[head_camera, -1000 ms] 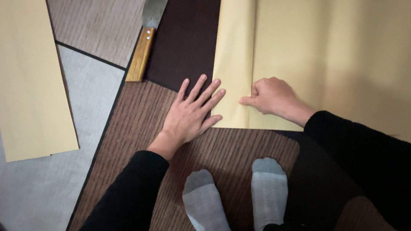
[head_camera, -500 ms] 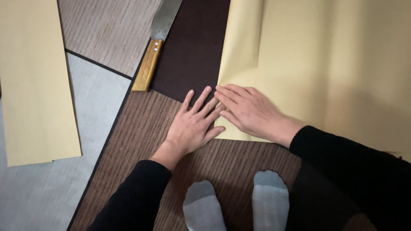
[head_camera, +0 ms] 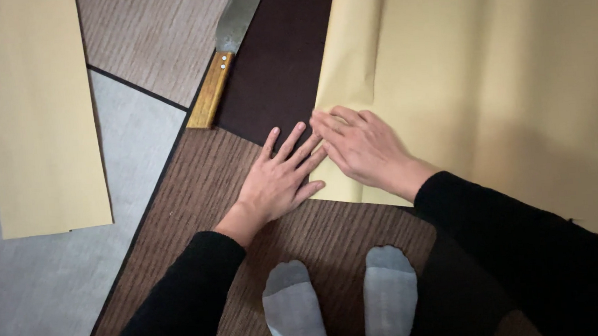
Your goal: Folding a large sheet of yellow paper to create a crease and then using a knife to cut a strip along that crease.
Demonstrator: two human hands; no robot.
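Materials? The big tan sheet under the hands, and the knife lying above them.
Tan sheet: likely kraft-type paper, matte; it shows soft creases and a folded edge. Knife: blade looks like dull grey metal; handle seems varnished wood, honey-coloured with two small rivets.

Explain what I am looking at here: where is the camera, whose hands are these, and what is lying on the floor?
The one view comes from a camera worn on a person's head, looking straight down. No machine is involved. The two black-sleeved arms and the feet in grey socks belong to the wearer. The left hand lies flat, fingers spread, on the brown patterned mat, just touching the edge of a big tan paper sheet. The right hand presses flat on the folded edge of that sheet. Neither hand grips anything. Further up lies a large knife with a wooden handle, untouched. At the left lies a separate tan paper strip.
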